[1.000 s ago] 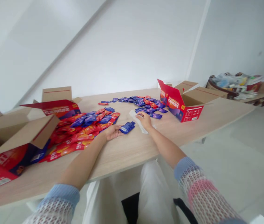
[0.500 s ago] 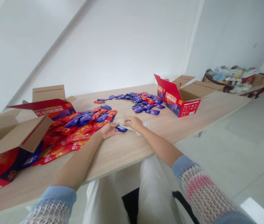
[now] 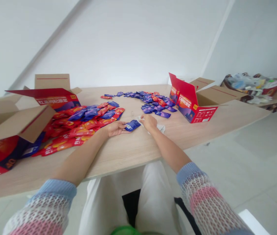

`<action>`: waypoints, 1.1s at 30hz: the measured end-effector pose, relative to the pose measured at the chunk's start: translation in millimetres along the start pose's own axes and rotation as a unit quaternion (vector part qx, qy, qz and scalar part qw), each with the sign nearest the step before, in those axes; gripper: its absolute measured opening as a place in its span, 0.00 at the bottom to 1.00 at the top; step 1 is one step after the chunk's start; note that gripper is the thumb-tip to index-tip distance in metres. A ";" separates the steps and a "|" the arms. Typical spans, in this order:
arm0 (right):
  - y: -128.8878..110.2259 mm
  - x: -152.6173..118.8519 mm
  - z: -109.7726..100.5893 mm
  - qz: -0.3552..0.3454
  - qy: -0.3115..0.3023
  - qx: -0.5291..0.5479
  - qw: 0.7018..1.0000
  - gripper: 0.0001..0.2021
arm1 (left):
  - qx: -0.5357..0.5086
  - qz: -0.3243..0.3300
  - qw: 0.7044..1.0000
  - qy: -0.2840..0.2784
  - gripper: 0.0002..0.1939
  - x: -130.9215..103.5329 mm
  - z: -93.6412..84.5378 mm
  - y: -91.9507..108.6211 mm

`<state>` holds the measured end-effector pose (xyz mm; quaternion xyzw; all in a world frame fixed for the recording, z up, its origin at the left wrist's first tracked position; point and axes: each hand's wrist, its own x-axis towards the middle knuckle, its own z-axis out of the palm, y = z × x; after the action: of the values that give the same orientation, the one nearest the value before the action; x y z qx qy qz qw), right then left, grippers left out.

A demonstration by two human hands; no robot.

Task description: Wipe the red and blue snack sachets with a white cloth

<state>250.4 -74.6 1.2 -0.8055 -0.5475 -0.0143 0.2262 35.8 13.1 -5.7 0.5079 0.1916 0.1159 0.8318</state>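
Note:
Between the fingers and thumb of my left hand [image 3: 115, 128] is one end of a small blue sachet [image 3: 133, 125], its printed label facing up. My right hand [image 3: 149, 122] is closed on a white cloth [image 3: 161, 128], which trails out onto the tabletop under the wrist. A corner of the cloth lies close to the sachet's right end. Just left of my left hand spreads a heap of red and blue sachets [image 3: 84, 125]. Beyond my right hand lies a looser pile of mostly purple-blue sachets [image 3: 150, 102].
Open cardboard cartons [image 3: 0, 143] stand at the left, beside the heap. Another open red carton [image 3: 196, 107] sits at the right of the wooden table [image 3: 123, 153]. Farther right, a low table holds plastic bags [image 3: 246, 81]. A green round object [image 3: 125, 230] shows at the bottom edge.
The cloth in my right hand has come off the blue sachet and moved right, so the sachet's face now shows. My left hand still grips the sachet. The view has shifted slightly.

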 end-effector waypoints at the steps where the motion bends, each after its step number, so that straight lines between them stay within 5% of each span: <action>1: -0.7 -1.8 0.2 -0.005 0.000 0.003 1.000 0.16 | -0.004 -0.004 1.000 -0.002 0.24 0.1 -0.3 -0.4; 6: -6.0 -13.6 2.4 -0.106 -0.031 0.037 0.993 0.18 | -0.012 -0.002 1.000 -0.005 0.26 -0.8 -0.2 -3.0; 13: -19.9 -23.9 1.5 -0.298 -0.098 0.137 0.940 0.17 | 0.007 0.007 1.000 0.008 0.29 3.4 -1.4 -6.2; 26: 1.8 -0.9 3.6 -0.035 -0.041 0.033 0.998 0.18 | 0.023 0.001 0.999 0.037 0.26 4.8 -2.4 -6.5; 33: 6.4 -1.0 2.4 -0.033 -0.032 0.016 0.999 0.16 | 0.025 0.002 0.999 0.047 0.27 3.4 -0.4 -6.9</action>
<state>255.1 -76.4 -3.4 -0.7831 -0.5813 0.0132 0.2206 38.7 11.6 -12.7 0.5227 0.2321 0.1360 0.8089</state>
